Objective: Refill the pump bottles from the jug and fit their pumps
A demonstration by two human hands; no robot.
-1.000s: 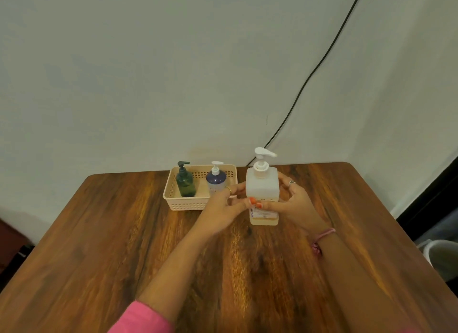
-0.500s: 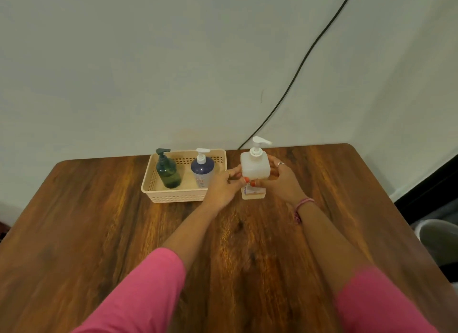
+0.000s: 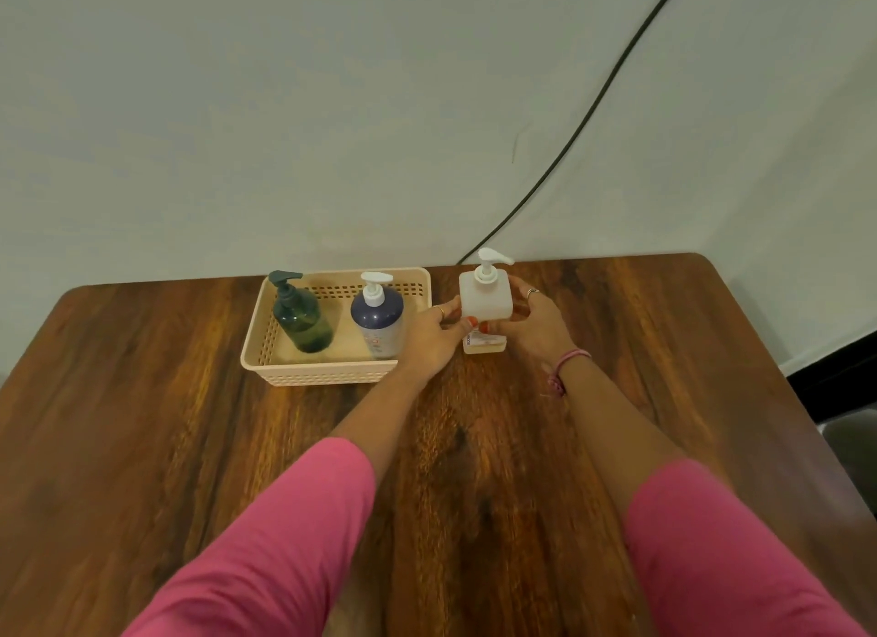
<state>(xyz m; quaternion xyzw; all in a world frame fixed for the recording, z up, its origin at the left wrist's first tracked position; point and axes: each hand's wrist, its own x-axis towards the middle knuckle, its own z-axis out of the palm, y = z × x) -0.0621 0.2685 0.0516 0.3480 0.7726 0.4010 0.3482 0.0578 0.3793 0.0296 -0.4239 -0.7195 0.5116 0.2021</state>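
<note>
A white square pump bottle [image 3: 485, 299] with a white pump stands upright on the wooden table [image 3: 190, 446], just right of a beige basket [image 3: 313, 375]. My left hand [image 3: 434, 337] and my right hand [image 3: 534, 325] clasp it from both sides, thumbs meeting at its front label. Inside the basket stand a dark green pump bottle [image 3: 301, 318] on the left and a navy pump bottle [image 3: 377, 321] with a white pump on the right. No jug is in view.
A black cable [image 3: 593, 110] runs down the pale wall to the table's back edge. The table's right edge drops off beside a dark floor strip and a grey object [image 3: 854, 446] at the far right.
The view has pulled back and tilted. Both hands have carried the white bottle farther away toward the back of the table, beside the basket, keeping their hold.
</note>
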